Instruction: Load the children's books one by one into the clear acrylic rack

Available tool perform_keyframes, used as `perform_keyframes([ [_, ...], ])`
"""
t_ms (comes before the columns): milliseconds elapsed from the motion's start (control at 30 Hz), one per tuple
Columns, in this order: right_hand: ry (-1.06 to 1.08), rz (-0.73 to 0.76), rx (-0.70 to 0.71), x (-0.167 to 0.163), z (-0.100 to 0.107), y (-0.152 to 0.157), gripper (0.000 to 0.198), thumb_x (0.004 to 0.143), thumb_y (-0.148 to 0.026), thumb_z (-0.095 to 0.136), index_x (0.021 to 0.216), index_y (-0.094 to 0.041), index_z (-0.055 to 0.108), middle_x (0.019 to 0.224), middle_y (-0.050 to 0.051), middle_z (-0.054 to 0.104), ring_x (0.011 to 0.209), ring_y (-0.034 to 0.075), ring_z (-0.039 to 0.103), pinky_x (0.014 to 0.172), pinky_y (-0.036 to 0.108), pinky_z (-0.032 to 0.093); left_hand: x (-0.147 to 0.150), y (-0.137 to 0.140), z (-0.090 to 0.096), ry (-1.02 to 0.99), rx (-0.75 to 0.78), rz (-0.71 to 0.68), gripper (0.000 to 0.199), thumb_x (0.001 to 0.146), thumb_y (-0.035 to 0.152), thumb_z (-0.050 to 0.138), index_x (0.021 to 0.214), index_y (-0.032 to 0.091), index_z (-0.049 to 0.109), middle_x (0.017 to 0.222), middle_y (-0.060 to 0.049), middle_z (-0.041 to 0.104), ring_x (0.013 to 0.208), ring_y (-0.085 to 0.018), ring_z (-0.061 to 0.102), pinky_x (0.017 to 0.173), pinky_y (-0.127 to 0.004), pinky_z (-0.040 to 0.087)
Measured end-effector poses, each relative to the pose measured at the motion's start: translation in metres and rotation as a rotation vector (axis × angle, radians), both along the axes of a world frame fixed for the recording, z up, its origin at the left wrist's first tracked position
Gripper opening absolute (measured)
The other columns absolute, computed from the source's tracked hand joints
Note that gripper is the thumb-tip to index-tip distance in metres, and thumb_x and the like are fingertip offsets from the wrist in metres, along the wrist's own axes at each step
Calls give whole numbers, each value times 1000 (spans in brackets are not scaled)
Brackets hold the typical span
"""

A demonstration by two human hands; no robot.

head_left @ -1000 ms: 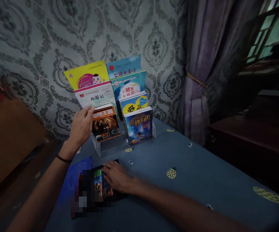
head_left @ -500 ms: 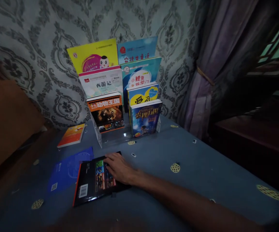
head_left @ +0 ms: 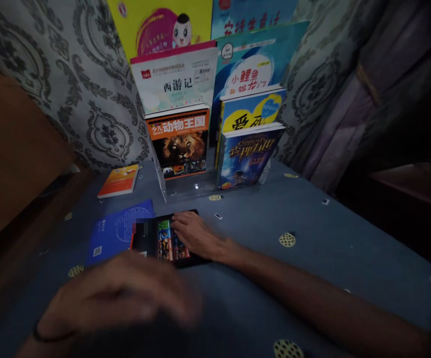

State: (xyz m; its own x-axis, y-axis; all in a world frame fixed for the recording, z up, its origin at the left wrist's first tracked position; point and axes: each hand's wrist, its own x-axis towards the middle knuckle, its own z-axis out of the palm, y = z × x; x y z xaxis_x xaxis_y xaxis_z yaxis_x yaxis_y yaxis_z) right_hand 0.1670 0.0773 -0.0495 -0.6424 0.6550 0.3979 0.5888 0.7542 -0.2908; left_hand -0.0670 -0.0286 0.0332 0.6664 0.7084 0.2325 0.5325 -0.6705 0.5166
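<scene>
My right hand [head_left: 195,232] rests on top of a black book [head_left: 166,243] lying back cover up on the table, its fingers laid over the cover and not wrapped round it. Colourful pictures show beside the fingers. In the foreground hangs my left hand [head_left: 126,293], smeared by motion, with a dark band on the wrist. It hides the near left part of the black book, and its fingers cannot be made out. A blue booklet [head_left: 113,233] lies flat against the black book's left side.
A clear acrylic rack [head_left: 185,193] holds several upright books, among them a lion-cover book [head_left: 180,149] and a dark blue book [head_left: 251,156]. An orange book [head_left: 118,181] lies left of it. Brown cardboard [head_left: 14,159] stands at far left, a curtain [head_left: 344,124] at right.
My left hand has come into view from the lower left. The view has moved closer to the rack. My right hand stays on the black book.
</scene>
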Motion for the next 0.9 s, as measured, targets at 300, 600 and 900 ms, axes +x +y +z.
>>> perform_keyframes([
  [300,-66,93,-21,-17,1,-17,39,102,-26,47,135,-8,57,145,21,57,142,26,48,118,46,40,2,102,-75,70,125,200,43,100,27,40,140,16,54,140,-13,63,131,-24,60,110,-45,51],
  [600,-134,-102,-155,4,-2,-16,63,100,-46,49,147,-3,47,156,25,43,150,33,36,122,54,33,-7,94,-87,176,215,235,45,104,30,39,148,22,45,148,-12,57,138,-25,53,115,-51,45],
  [900,-193,-214,-150,32,-1,-19,66,102,-50,39,149,-3,44,158,23,41,151,31,33,123,55,29,-34,84,-81,325,168,409,52,105,44,34,148,16,45,154,-14,50,145,-26,44,120,-51,37],
])
